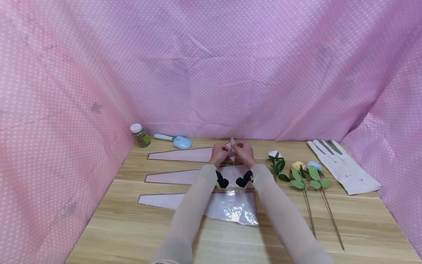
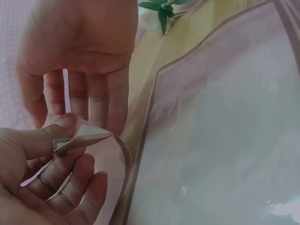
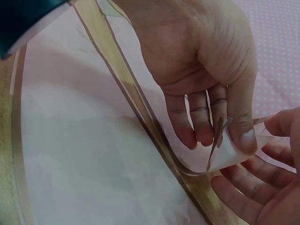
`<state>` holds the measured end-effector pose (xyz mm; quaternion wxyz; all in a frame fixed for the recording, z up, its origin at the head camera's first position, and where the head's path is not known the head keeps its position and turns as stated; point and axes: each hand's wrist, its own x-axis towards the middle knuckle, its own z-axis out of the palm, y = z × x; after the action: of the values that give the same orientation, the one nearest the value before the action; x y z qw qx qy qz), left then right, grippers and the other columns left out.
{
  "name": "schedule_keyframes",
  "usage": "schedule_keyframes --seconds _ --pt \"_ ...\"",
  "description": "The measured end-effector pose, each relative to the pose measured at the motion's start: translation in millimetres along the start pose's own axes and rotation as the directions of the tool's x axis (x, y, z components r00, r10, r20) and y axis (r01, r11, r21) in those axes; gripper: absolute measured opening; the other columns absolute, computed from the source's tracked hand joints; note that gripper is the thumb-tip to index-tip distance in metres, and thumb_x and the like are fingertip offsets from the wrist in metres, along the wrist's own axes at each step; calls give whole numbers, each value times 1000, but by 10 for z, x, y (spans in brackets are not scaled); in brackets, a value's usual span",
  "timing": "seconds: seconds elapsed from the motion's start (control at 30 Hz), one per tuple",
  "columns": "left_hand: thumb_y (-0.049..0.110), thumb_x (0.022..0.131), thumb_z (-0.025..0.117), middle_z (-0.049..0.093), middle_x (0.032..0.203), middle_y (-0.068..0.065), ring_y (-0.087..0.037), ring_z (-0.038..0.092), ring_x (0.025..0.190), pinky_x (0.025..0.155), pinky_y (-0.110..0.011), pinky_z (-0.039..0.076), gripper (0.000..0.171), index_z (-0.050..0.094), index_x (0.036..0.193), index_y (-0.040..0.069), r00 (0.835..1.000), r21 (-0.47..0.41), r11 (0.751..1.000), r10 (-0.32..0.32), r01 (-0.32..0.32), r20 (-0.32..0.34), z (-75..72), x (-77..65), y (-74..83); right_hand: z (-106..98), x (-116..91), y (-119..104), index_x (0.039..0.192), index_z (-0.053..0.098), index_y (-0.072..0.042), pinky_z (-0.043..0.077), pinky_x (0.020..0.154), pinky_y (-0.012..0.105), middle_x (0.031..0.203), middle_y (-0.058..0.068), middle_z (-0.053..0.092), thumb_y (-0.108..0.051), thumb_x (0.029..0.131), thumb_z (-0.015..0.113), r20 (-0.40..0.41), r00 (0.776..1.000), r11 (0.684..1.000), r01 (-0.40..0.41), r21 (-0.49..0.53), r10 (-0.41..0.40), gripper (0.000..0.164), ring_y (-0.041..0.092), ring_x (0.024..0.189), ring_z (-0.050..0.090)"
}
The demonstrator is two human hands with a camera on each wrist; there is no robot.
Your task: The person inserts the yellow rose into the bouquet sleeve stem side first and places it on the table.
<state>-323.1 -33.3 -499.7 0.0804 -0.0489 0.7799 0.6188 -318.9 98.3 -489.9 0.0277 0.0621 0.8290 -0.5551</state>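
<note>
Three tapered, see-through pink flower sleeves with brown borders lie across the table: a far sleeve (image 1: 179, 154), a middle sleeve (image 1: 171, 177) and a near sleeve (image 1: 227, 207). Both hands are at the wide right end of the far one, where the film (image 3: 229, 152) is raised and its edges stand apart. My left hand (image 1: 220, 154) pinches the film between thumb and fingers, its other fingers curled loosely (image 2: 86, 183). Opposite it, my right hand (image 1: 244, 152) pinches the same end with its fingertips; its remaining fingers (image 3: 253, 187) spread below the film.
A jar with a white lid (image 1: 140, 135) and a light blue scoop (image 1: 181, 142) stand at the back left. On the right lie a white rose (image 1: 274, 154), a yellow rose (image 1: 298, 165), a blue rose (image 1: 314, 165) and white gloves (image 1: 346, 168). A pink dotted curtain (image 1: 211, 73) surrounds the table.
</note>
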Motion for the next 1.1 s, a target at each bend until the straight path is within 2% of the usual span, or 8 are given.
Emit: schedule_keyframes --seconds 0.17,0.43,0.6,0.77,0.93,1.1 --pt "2 81 78 63 74 1 -8 60 50 50 -22 54 12 74 88 -6 1000 -18 1000 10 -11 -10 -13 -9 -11 -1 -1 24 112 69 3 44 67 18 109 22 71 -23 94 61 -56 997 998 48 -46 -50 33 29 95 65" --pt "2 87 73 60 62 4 -7 57 48 48 -21 52 15 71 95 -10 999 -170 985 -31 32 6 -41 -15 -58 -31 30 91 109 71 2 44 65 18 107 20 71 -17 93 58 -78 996 998 41 -57 -45 28 31 97 68" --pt "2 90 68 59 58 3 -8 57 49 49 -23 53 12 68 95 -10 997 -238 969 -57 68 52 -81 -5 -64 -34 42 114 104 72 1 45 71 21 102 19 72 -14 90 59 -108 993 994 46 -99 -56 24 29 95 65" --pt "-1 90 63 60 62 2 -8 59 49 47 -21 51 6 63 96 -2 995 -235 968 -83 93 48 -67 50 -89 -29 31 105 100 73 2 47 71 23 98 19 72 -12 89 60 -126 988 989 67 -130 -84 21 30 93 66" --pt "-4 87 60 61 64 0 -8 59 49 46 -21 51 21 61 107 1 997 -164 984 -69 74 39 -59 75 -86 -24 35 111 100 73 2 45 61 18 94 18 73 -12 89 61 -118 989 988 74 -137 -90 21 26 85 67" --pt "-4 86 58 61 64 0 -8 58 49 47 -21 50 23 62 108 1 999 -149 988 -44 46 20 -51 94 -91 -31 45 109 100 73 1 45 56 17 89 17 73 -11 89 60 -111 990 989 77 -128 -92 21 23 76 68"
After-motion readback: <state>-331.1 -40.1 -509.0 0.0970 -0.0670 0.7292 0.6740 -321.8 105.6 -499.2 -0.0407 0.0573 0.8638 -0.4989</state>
